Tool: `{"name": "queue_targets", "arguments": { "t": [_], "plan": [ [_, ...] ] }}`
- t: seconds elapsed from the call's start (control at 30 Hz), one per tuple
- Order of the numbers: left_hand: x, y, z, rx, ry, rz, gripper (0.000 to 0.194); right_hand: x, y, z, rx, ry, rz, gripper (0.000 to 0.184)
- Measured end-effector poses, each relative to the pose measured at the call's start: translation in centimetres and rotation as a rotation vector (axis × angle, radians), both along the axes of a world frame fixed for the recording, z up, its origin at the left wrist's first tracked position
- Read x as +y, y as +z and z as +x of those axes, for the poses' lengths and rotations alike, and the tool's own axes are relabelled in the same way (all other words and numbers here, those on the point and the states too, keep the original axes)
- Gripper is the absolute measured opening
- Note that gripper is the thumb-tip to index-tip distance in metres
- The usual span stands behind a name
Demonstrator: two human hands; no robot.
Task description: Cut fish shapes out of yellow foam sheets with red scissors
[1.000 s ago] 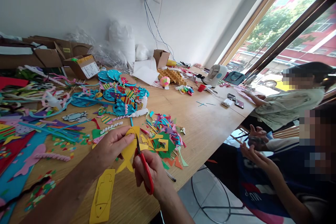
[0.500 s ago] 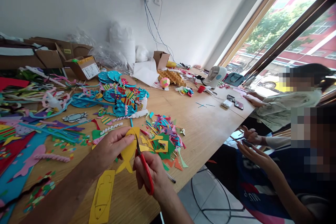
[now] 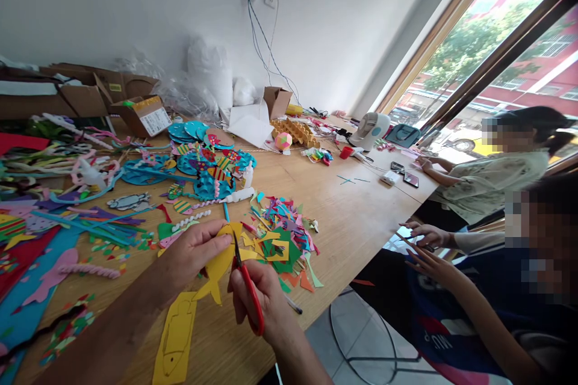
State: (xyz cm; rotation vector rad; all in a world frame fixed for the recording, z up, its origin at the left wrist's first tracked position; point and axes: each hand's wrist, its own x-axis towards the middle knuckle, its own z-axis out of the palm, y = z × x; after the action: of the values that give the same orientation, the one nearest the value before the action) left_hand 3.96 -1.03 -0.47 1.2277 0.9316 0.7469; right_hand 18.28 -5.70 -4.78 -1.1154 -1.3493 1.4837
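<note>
My left hand pinches the upper part of a yellow paper fish between thumb and fingers, its forked tail hanging down. My right hand is wrapped round red-handled scissors. Their dark blades point up at the right edge of the fish near its top; whether they are fully closed I cannot tell. Below the fish, a yellow paper strip with a drawn fish outline lies on the table. Just beyond the scissors are yellow scraps and a green piece of paper.
A heap of coloured clippings lies past my hands, with a pen at the table edge. Blue decorated discs, pipe cleaners and a pink fish cover the left. Two people sit at the right; a fan stands farther back.
The yellow fish has turned slightly in my left hand, its tail swinging left. The scissors stay almost in place. At the right, both people have shifted their hands.
</note>
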Motion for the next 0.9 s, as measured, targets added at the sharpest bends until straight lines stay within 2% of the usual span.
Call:
{"name": "queue_targets", "arguments": {
  "t": [0.27,0.43,0.63,0.9],
  "plan": [
    [-0.1,0.1,-0.1,-0.029,0.000,-0.015,0.021,0.0,-1.0,0.1,-0.027,-0.004,0.011,0.049],
    [-0.1,-0.3,-0.2,-0.001,0.068,0.065,0.021,0.1,-0.6,0.1,-0.026,0.003,0.007,0.047],
    [-0.3,-0.1,0.1,-0.045,0.018,-0.005,0.023,0.1,0.2,0.0,-0.021,-0.004,-0.009,0.048],
    [-0.1,-0.3,0.1,-0.034,0.010,-0.015,0.023,0.0,-0.6,0.3,-0.037,0.004,0.033,0.051]
  ]
}}
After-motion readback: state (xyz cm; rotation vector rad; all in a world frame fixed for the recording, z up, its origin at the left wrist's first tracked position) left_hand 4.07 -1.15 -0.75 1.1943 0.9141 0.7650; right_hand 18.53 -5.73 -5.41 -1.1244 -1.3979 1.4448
